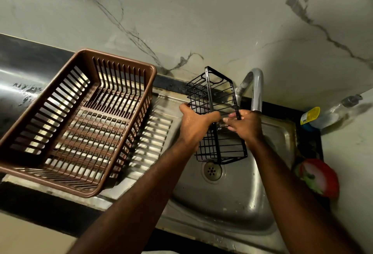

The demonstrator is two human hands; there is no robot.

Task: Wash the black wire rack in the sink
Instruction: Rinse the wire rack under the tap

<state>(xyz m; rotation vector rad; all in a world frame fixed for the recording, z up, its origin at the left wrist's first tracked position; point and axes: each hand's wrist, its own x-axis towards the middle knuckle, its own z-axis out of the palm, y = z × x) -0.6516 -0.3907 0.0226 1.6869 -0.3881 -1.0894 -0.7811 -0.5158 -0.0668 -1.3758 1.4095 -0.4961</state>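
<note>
Over the sink, the left grip and right grip each curl round the black wire rack mid-length, holding it upright above the drain. Wet hands could slip on thin wire — or its top may knock the tap just beside it.

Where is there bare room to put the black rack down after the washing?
The sink basin floor around the drain is bare. So is the ribbed drainboard strip between the brown basket and the basin; the basket itself holds nothing. Right of the basin it is crowded: a bottle and a red round thing lie there.
</note>
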